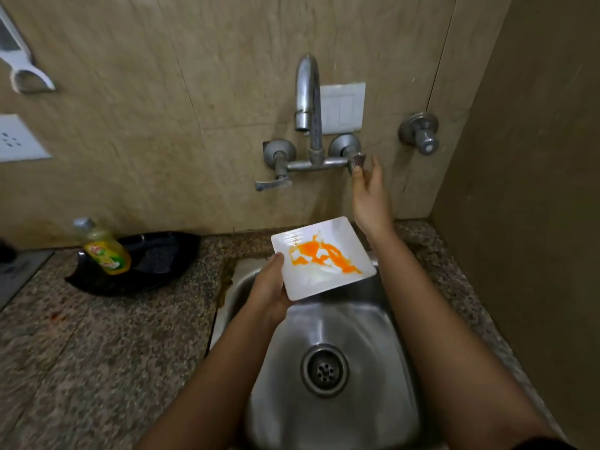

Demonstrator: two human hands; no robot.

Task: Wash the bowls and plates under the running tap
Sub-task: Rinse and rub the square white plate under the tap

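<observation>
A square white plate smeared with orange sauce is held over the back of the steel sink. My left hand grips its near left corner, thumb on top. My right hand is raised to the tap's right lever, with thumb and fingers around it. The curved chrome tap is fixed to the wall above the sink, and no water shows at its spout. Its left lever points down and left.
A black dish lies on the granite counter left of the sink, with a yellow dish-soap bottle in front of it. A second wall valve sits right of the tap. A side wall closes the right.
</observation>
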